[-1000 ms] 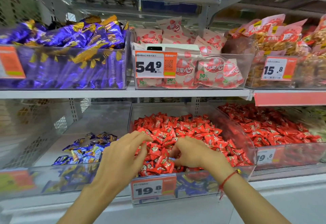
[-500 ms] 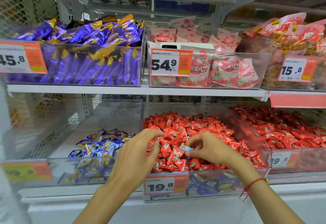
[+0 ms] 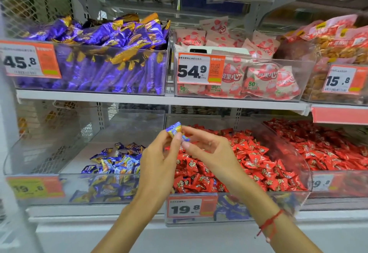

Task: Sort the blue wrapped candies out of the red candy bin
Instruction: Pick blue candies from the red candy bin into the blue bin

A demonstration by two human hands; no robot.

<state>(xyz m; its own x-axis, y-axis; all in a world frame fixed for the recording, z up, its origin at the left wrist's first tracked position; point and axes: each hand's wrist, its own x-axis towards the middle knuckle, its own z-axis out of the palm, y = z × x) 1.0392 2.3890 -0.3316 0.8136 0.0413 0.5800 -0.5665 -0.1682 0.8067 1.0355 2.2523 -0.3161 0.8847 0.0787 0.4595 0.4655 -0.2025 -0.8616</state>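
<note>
Blurred and unreadable: yellow price tag (image 3: 29, 188) at lower left, fine print on tag "19.8" (image 3: 192, 206) at lower centre. Cut off by the right edge: far red bin (image 3: 326, 151) and the nut packs above it. Partly hidden behind both wrists: front rows of the red candy bin (image 3: 262, 165); more blue wrappers dimly visible through clear plastic beneath that bin.

Compared with half a second ago: both hands raised out of the red pile, now up at frame centre in front of the bin's back wall; blue wrapped candy (image 3: 176, 131) lifted clear of the red candies, no longer low among them.

Left hand (image 3: 159, 165) upright, back toward the camera, thumb and fingertips pinching the candy's lower end. Right hand (image 3: 209, 151) just beside it, palm turned left, index finger and thumb touching the same wrapper, remaining fingers loosely spread; whether it truly grips, hard to tell. Red string bracelet (image 3: 270, 222) on the right wrist.

Loose heap of blue candies (image 3: 117, 161) in the clear bin at lower left, well below the held piece.
</note>
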